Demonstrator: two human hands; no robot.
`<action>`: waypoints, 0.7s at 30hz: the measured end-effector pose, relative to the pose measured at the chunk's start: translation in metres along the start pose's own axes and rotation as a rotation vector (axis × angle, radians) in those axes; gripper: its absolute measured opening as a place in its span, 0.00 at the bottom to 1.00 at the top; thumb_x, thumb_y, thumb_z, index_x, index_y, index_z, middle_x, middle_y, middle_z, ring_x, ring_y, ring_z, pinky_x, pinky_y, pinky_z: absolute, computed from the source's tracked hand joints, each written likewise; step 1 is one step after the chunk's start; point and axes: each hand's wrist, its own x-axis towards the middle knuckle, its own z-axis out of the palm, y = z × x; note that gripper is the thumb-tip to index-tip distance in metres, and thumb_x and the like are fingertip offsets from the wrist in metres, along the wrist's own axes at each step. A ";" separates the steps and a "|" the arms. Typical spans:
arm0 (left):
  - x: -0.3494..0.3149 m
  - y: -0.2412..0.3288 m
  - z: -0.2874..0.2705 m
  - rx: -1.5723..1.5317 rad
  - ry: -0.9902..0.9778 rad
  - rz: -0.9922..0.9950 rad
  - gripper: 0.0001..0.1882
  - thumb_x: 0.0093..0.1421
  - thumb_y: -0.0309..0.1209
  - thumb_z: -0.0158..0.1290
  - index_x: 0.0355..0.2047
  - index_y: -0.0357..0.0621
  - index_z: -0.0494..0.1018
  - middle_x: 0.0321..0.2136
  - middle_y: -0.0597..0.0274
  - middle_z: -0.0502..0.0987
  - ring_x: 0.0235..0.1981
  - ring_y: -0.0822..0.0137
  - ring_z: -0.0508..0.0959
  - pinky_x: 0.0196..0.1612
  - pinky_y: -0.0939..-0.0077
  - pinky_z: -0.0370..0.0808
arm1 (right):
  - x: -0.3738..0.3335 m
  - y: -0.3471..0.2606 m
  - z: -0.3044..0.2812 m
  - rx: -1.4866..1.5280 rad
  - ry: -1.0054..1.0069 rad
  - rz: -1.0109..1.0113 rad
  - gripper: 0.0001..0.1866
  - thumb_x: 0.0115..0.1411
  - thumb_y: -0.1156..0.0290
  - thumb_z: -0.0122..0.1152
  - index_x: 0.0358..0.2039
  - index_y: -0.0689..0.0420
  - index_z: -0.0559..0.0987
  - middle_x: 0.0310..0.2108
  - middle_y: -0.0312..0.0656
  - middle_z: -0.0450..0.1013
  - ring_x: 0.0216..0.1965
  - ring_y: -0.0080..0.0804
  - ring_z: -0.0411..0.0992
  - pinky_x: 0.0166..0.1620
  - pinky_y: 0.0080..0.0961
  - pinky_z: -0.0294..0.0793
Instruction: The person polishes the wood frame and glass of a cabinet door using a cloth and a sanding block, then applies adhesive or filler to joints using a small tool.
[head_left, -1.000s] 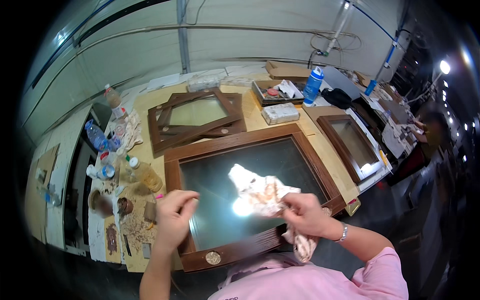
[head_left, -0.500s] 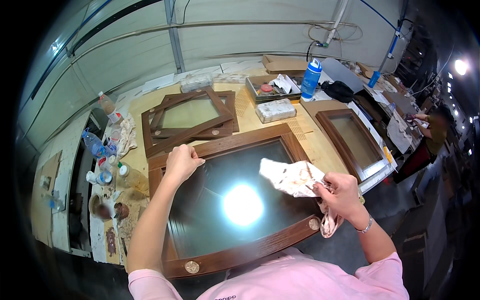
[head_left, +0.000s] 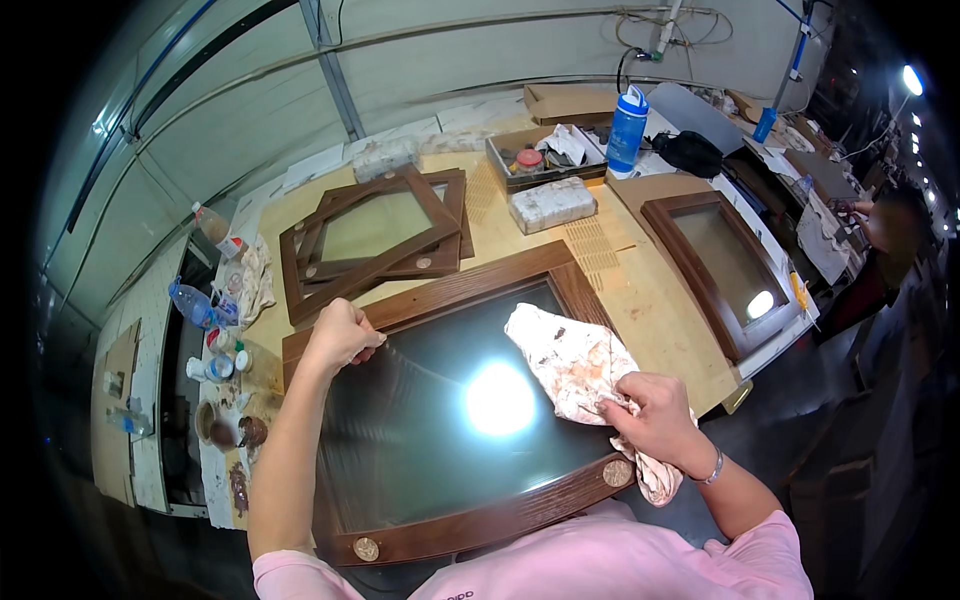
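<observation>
A brown wooden frame (head_left: pixel 480 279) with a dark glass pane (head_left: pixel 420 430) lies in front of me, a bright lamp reflected in the glass. My left hand (head_left: pixel 343 338) is at the frame's upper left, fingers pinched together; what they hold, if anything, is too small to make out. In my right hand (head_left: pixel 652 418) is a white rag (head_left: pixel 572 362) stained brown. The rag spreads over the right side of the pane, and its loose end hangs past the frame's lower right corner. Round discs (head_left: pixel 366 549) mark the frame's near corners.
Stacked wooden frames (head_left: pixel 425 245) lie at the far left, another glazed frame (head_left: pixel 715 270) at the right. Behind are a wrapped white block (head_left: pixel 552 205), an open box (head_left: pixel 510 178) and a blue bottle (head_left: pixel 627 130). Several bottles (head_left: pixel 195 303) line the left edge. A person (head_left: pixel 893 240) is at far right.
My right hand has come slightly down and left, and the rag now spreads wider over the pane. My left hand has shifted a little down and left. The view has tilted slightly.
</observation>
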 end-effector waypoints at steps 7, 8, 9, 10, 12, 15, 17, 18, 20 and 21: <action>0.006 -0.018 -0.013 0.131 0.059 -0.012 0.13 0.47 0.22 0.63 0.11 0.37 0.73 0.11 0.59 0.75 0.12 0.71 0.75 0.17 0.76 0.71 | -0.001 0.001 -0.001 0.023 -0.004 0.005 0.12 0.49 0.70 0.71 0.21 0.62 0.76 0.18 0.48 0.71 0.20 0.46 0.72 0.25 0.35 0.67; 0.004 -0.020 -0.016 0.097 0.050 -0.043 0.13 0.47 0.22 0.64 0.10 0.37 0.72 0.11 0.59 0.75 0.12 0.71 0.75 0.17 0.76 0.70 | -0.001 -0.001 0.000 0.040 0.003 0.014 0.12 0.49 0.70 0.71 0.21 0.62 0.75 0.18 0.48 0.70 0.20 0.46 0.71 0.25 0.35 0.67; 0.002 -0.017 -0.014 0.074 0.024 -0.026 0.13 0.47 0.22 0.64 0.11 0.37 0.72 0.11 0.58 0.75 0.12 0.71 0.75 0.17 0.77 0.70 | -0.001 -0.001 0.001 0.053 0.006 0.019 0.12 0.49 0.71 0.71 0.21 0.62 0.75 0.18 0.48 0.70 0.20 0.46 0.71 0.25 0.35 0.67; 0.004 -0.009 -0.005 0.045 -0.002 -0.006 0.13 0.47 0.23 0.64 0.11 0.37 0.73 0.11 0.58 0.76 0.12 0.71 0.76 0.17 0.77 0.71 | -0.001 0.000 0.001 0.054 0.010 0.017 0.12 0.49 0.71 0.71 0.21 0.62 0.75 0.18 0.48 0.70 0.20 0.45 0.71 0.24 0.35 0.66; 0.003 0.012 0.007 0.023 -0.040 0.005 0.13 0.46 0.23 0.65 0.11 0.37 0.73 0.12 0.58 0.76 0.14 0.72 0.77 0.18 0.77 0.72 | 0.000 0.002 0.001 0.059 0.018 0.010 0.13 0.49 0.71 0.71 0.21 0.62 0.75 0.18 0.47 0.69 0.20 0.45 0.70 0.24 0.35 0.66; 0.008 -0.001 -0.002 0.081 -0.031 0.008 0.13 0.47 0.23 0.65 0.12 0.37 0.73 0.12 0.58 0.77 0.14 0.72 0.77 0.18 0.77 0.71 | -0.001 0.001 -0.002 0.036 -0.009 0.016 0.12 0.49 0.71 0.71 0.22 0.62 0.75 0.18 0.47 0.70 0.19 0.45 0.70 0.24 0.34 0.66; 0.007 -0.006 -0.008 0.097 -0.013 -0.017 0.11 0.47 0.24 0.64 0.13 0.36 0.74 0.13 0.58 0.77 0.14 0.72 0.77 0.19 0.76 0.72 | 0.000 0.001 -0.003 0.057 0.005 0.019 0.12 0.49 0.71 0.71 0.22 0.62 0.75 0.18 0.48 0.70 0.19 0.44 0.70 0.24 0.34 0.66; 0.004 -0.004 -0.008 0.108 -0.013 -0.008 0.11 0.46 0.24 0.64 0.13 0.36 0.74 0.13 0.58 0.77 0.15 0.71 0.77 0.19 0.76 0.72 | -0.001 0.002 -0.002 0.067 0.010 0.024 0.11 0.49 0.71 0.71 0.22 0.62 0.75 0.18 0.48 0.70 0.19 0.44 0.70 0.24 0.34 0.66; 0.004 0.003 -0.001 0.108 -0.015 0.019 0.11 0.46 0.25 0.64 0.13 0.36 0.74 0.13 0.58 0.78 0.16 0.70 0.79 0.23 0.74 0.75 | 0.000 0.003 -0.004 0.056 -0.006 0.046 0.11 0.48 0.72 0.70 0.23 0.62 0.75 0.18 0.48 0.70 0.20 0.44 0.70 0.25 0.34 0.66; 0.003 0.004 0.000 0.129 -0.004 0.018 0.10 0.46 0.25 0.64 0.13 0.36 0.74 0.14 0.58 0.78 0.17 0.69 0.79 0.24 0.73 0.76 | 0.001 0.002 -0.004 0.050 -0.018 0.050 0.11 0.48 0.72 0.70 0.23 0.63 0.75 0.18 0.48 0.70 0.20 0.43 0.70 0.25 0.34 0.66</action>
